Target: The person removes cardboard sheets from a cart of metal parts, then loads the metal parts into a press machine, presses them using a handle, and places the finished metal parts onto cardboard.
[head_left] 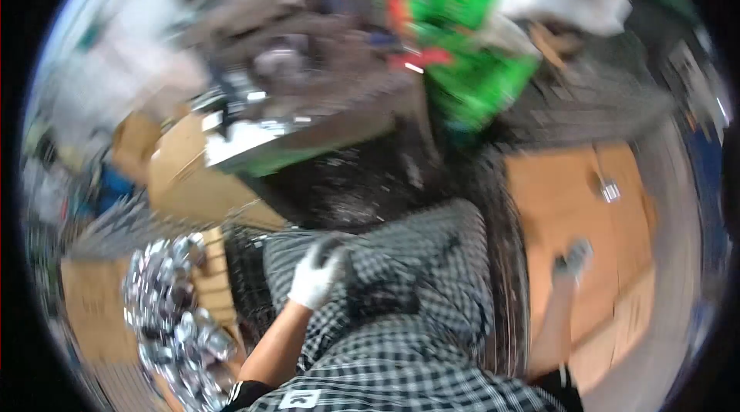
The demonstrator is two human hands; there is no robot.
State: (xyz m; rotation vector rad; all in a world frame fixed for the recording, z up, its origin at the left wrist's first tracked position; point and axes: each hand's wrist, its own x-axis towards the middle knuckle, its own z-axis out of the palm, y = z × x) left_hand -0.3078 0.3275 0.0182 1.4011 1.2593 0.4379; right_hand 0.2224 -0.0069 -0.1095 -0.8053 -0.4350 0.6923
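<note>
The room is messy and blurry, with a dark metal stand in front of the person and bright green bags beside it. On the right, a small shiny piece sits near the far right corner of the flat cardboard. The right hand is over the cardboard's middle; it's too blurry to tell its grip. The left hand, in a white glove, is over the checked apron; I can't tell its grip. Shiny pieces make a pile on the left.
</note>
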